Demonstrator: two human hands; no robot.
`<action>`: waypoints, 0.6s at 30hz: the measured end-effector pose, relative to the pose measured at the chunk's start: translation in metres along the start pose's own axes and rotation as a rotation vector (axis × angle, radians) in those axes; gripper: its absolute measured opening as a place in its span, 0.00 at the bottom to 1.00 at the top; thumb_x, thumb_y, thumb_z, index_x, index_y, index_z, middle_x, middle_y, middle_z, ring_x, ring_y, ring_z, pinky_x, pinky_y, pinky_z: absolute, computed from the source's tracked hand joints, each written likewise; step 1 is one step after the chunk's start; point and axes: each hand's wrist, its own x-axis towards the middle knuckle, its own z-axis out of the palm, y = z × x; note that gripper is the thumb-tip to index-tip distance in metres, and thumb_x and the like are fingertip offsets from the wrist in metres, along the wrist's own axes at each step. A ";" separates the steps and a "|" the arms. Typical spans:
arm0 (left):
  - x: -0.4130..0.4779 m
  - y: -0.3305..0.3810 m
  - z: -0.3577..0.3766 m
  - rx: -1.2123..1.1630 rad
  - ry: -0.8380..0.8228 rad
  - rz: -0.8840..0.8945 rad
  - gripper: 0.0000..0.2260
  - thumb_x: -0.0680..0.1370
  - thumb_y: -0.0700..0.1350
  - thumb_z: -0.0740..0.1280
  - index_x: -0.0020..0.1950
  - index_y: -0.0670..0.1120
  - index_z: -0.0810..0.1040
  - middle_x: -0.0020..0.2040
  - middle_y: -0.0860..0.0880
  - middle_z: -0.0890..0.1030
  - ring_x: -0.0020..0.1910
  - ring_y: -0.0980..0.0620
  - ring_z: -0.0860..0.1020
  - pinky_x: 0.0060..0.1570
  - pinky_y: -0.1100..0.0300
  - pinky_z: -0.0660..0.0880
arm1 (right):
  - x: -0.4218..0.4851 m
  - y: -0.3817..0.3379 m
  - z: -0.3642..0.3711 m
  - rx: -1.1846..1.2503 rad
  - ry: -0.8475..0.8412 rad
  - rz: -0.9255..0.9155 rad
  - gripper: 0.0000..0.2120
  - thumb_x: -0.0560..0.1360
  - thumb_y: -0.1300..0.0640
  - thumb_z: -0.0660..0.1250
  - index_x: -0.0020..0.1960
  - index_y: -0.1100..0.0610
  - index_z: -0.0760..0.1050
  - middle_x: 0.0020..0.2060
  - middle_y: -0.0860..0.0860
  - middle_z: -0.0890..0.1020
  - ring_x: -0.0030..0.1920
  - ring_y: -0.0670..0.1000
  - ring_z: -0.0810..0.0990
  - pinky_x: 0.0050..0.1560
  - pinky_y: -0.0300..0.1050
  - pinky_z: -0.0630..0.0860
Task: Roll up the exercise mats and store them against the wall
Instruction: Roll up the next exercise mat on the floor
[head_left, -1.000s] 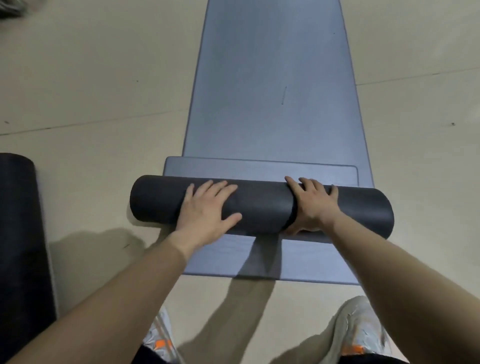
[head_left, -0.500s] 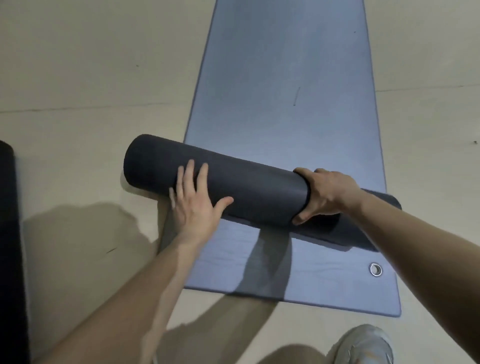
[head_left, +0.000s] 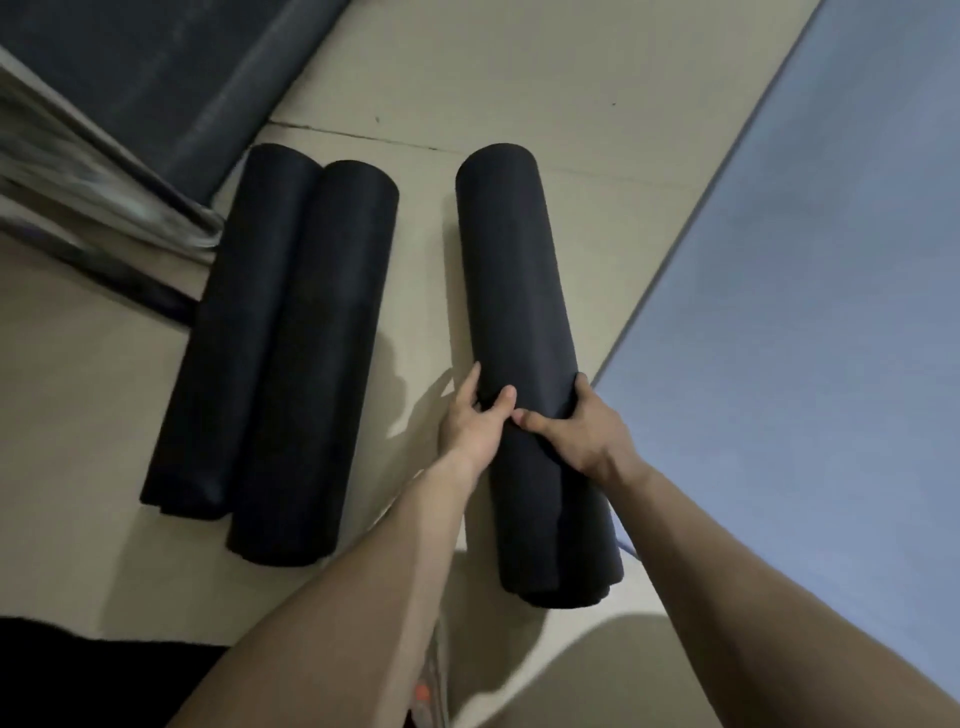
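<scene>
A dark rolled mat (head_left: 519, 291) lies lengthwise on the beige floor in the middle of the head view. My left hand (head_left: 475, 421) grips its left side and my right hand (head_left: 582, 431) grips its right side, thumbs meeting on top near the roll's lower half. Two more dark rolled mats (head_left: 244, 338) (head_left: 322, 364) lie side by side to the left, touching each other. A blue mat (head_left: 810, 312) lies flat on the floor at the right.
A dark flat mat (head_left: 156, 78) lies at the top left. Beside it runs a blurred metal frame or ledge (head_left: 88, 208), next to the two stored rolls. Bare floor (head_left: 421, 270) separates the held roll from those two. A shoe (head_left: 431, 691) shows at the bottom.
The roll has left the blue mat and turned lengthwise, now beside two other rolls on the floor. Both hands shifted from lying on it to gripping its sides. The view swung left.
</scene>
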 end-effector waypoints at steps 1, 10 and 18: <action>0.009 -0.002 -0.021 0.011 0.035 -0.014 0.30 0.78 0.52 0.72 0.78 0.58 0.66 0.75 0.47 0.72 0.72 0.50 0.72 0.73 0.50 0.69 | 0.005 -0.015 0.019 0.005 -0.016 -0.008 0.37 0.70 0.34 0.76 0.68 0.53 0.66 0.64 0.54 0.81 0.61 0.60 0.80 0.57 0.51 0.77; 0.043 -0.016 -0.150 0.268 0.443 0.006 0.15 0.77 0.50 0.74 0.62 0.46 0.84 0.59 0.48 0.85 0.60 0.49 0.81 0.57 0.66 0.71 | 0.022 -0.080 0.167 0.036 -0.098 -0.002 0.58 0.61 0.25 0.67 0.80 0.56 0.54 0.68 0.59 0.79 0.65 0.62 0.80 0.65 0.57 0.77; -0.034 0.026 -0.092 0.729 0.262 0.235 0.18 0.81 0.51 0.65 0.71 0.52 0.75 0.68 0.49 0.74 0.62 0.46 0.77 0.52 0.54 0.74 | -0.062 -0.028 0.045 -0.255 -0.101 0.043 0.32 0.80 0.40 0.65 0.79 0.53 0.65 0.74 0.54 0.75 0.72 0.59 0.74 0.68 0.49 0.72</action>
